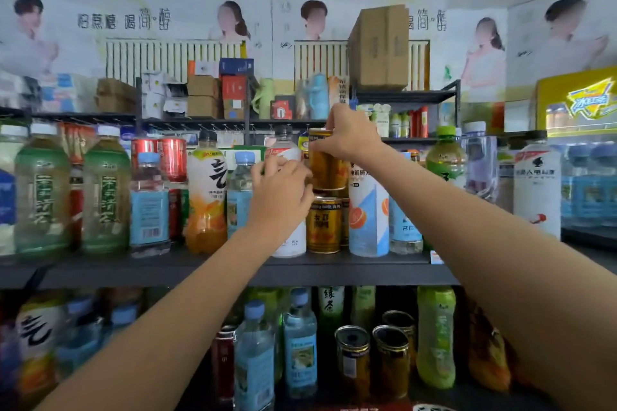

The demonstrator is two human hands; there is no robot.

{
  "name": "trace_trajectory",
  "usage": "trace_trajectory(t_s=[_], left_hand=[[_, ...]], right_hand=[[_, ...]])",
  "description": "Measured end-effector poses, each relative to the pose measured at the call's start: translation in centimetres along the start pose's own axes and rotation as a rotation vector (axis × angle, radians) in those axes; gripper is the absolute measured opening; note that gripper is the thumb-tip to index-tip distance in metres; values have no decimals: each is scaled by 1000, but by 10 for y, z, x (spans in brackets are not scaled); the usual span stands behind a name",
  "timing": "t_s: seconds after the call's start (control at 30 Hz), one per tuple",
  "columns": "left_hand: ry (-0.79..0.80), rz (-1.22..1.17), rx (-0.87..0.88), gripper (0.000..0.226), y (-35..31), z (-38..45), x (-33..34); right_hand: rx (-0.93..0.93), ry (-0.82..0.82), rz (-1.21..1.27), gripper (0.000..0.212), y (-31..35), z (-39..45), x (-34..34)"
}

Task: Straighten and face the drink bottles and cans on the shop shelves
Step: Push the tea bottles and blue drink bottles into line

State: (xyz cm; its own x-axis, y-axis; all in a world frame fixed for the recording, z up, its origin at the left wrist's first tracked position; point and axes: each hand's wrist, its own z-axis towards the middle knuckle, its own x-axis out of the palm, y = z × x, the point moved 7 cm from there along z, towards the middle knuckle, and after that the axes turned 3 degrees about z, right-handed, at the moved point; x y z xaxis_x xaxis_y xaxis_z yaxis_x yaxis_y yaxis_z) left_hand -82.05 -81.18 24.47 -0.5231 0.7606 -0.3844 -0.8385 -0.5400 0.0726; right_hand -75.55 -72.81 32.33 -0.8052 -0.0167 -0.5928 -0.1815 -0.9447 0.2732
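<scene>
Head view: on the dark metal shelf (213,272), a gold upper can (325,163) sits stacked on a matching lower can (323,225). Right hand (350,133) grips its top rim; left hand (283,187) curls around its side. Best to twist slowly, label forward, keeping it centred on the can below.

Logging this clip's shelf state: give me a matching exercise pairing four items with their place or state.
Things:
1. upper gold can
2. lower gold can
3. cardboard box
4. orange drink bottle

States:
A. on the top rack
B. stands on the shelf under another can
C. left of the hands, untouched
D. gripped by the right hand

Pairs: 1-D, 2-B, 3-A, 4-C
</scene>
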Motion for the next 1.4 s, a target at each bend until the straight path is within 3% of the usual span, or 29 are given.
trace_trajectory(t_s=[0.1, 0.27, 0.5, 0.73, 0.9, 1.03, 1.1, 1.23, 1.4], left_hand=[[-49, 31, 138, 18, -3, -15, 7], [-106, 107, 299, 30, -7, -26, 23], [-80, 154, 308, 38, -6, -29, 27], [-83, 201, 331, 43, -8, -31, 33], [-80, 195, 329, 38, -10, -30, 34], [-24, 205, 322, 39, -12, -28, 34], [-23, 198, 324, 39, -14, -27, 31], [-48, 167, 271, 41, -22, -23, 26], [-74, 134, 248, 39, -39, -23, 31]], right_hand=[[22, 40, -38, 56, -1, 4, 16], [29, 96, -161, 53, -6, 9, 39], [-23, 108, -220, 42, -6, 18, 47], [-3, 182, -289, 46, -12, 32, 56], [-71, 343, -401, 23, -6, 38, 56], [-142, 344, -412, 15, -3, 39, 54], [-163, 252, -364, 23, -4, 37, 40], [-106, -119, -284, 38, -28, 28, -16], [138, 112, 16, 90, -78, 7, 6]])
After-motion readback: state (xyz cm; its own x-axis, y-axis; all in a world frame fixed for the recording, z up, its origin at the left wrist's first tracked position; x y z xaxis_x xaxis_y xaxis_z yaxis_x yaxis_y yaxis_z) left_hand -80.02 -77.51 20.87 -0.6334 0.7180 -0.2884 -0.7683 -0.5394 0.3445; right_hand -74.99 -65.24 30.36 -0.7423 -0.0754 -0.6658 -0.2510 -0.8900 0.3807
